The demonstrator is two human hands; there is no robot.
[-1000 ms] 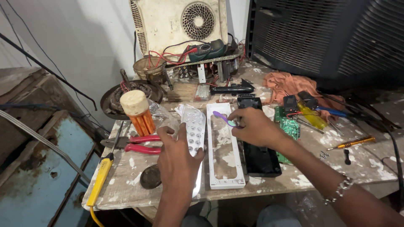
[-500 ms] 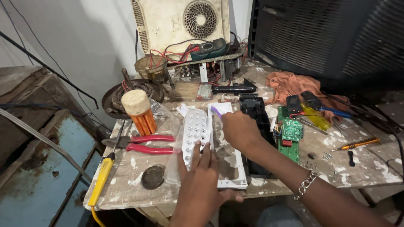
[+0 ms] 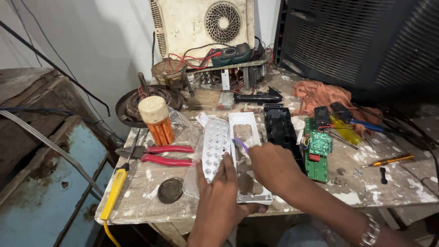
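My left hand (image 3: pixel 218 194) grips the near end of a white perforated reflector panel (image 3: pixel 215 144) that lies on the workbench. Beside it on the right lies a white rectangular housing frame (image 3: pixel 244 135). My right hand (image 3: pixel 273 168) rests over that frame and holds a small purple tool (image 3: pixel 241 145), whose tip points at the frame's inner edge. A black plastic housing (image 3: pixel 280 129) lies just right of the frame. A green circuit board (image 3: pixel 316 153) with wires sits further right.
Red-handled pliers (image 3: pixel 165 154), an orange reel with a cream cap (image 3: pixel 156 119), a yellow-handled tool (image 3: pixel 114 187) and a dark round disc (image 3: pixel 170 190) lie at the left. An orange cloth (image 3: pixel 320 93), screwdrivers (image 3: pixel 388 161) and loose screws lie at the right. A multimeter (image 3: pixel 231 54) sits at the back.
My right hand has come nearer and lower over the white frame. My left hand has shifted right onto the near end of the perforated panel.
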